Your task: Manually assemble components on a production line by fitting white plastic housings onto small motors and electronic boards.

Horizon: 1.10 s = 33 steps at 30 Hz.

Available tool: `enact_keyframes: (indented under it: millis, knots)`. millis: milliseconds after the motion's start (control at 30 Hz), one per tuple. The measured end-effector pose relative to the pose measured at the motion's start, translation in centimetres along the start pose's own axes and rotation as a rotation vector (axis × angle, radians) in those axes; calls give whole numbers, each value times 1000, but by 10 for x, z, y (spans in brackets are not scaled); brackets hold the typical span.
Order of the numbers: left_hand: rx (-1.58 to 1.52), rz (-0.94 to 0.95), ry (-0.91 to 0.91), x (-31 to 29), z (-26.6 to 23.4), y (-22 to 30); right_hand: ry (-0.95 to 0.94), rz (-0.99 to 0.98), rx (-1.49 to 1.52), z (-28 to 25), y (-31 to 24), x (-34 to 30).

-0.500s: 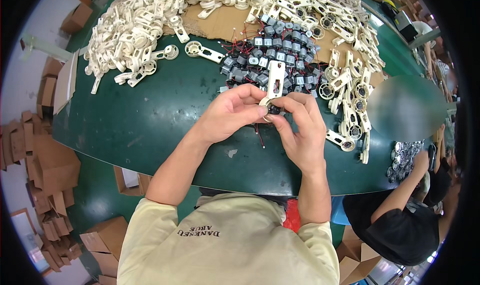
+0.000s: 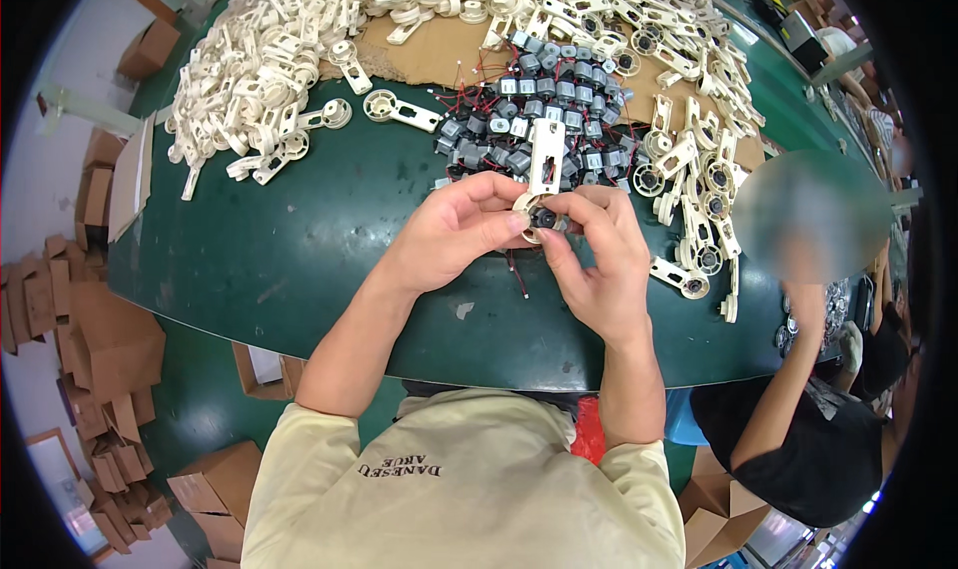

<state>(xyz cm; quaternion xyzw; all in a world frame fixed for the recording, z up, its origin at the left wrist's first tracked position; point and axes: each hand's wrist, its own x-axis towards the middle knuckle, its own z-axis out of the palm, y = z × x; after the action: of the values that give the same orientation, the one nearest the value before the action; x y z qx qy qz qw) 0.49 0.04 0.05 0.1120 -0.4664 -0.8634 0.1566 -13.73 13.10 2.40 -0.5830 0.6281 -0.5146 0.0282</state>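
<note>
Between my hands, just above the table, is a cream plastic housing [image 2: 546, 160] with a slotted arm pointing away from me and a round ring at the near end. My left hand [image 2: 461, 228] pinches the ring from the left. On the right, the thumb and forefinger of my right hand [image 2: 602, 248] grip a small motor [image 2: 542, 218], its dark round face showing within the ring. How deep the motor sits is hidden by my fingers. Just beyond the housing lies a pile of small grey motors [image 2: 574, 90] with red wires.
A heap of cream housings [image 2: 249, 80] covers the far left, and more housings [image 2: 714, 205] lie at the right. Flattened cardboard [image 2: 419, 50] is under part of the pile. A co-worker [image 2: 798, 439] works at the right. Cardboard boxes [image 2: 115, 339] stand on the left floor.
The housing has tilted slightly, and the motor's dark face shows more within the ring. The co-worker's arm at the right has moved farther over the table.
</note>
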Motion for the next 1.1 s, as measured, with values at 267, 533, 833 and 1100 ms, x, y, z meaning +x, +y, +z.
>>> enact_keyframes:
  millis: [267,533,833,1100]
  knots:
    - [166,17,-13,15,14,5,12,-125,-248,-22,1,4]
    - [337,50,185,-9,2,-3,-30,-136,-132,5,0,-10]
    - [354,-13,182,5,5,-1,-4,-194,-166,-1,5,-6]
    - [291,3,210,6,6,-1,11,-113,-54,-1,12,-8]
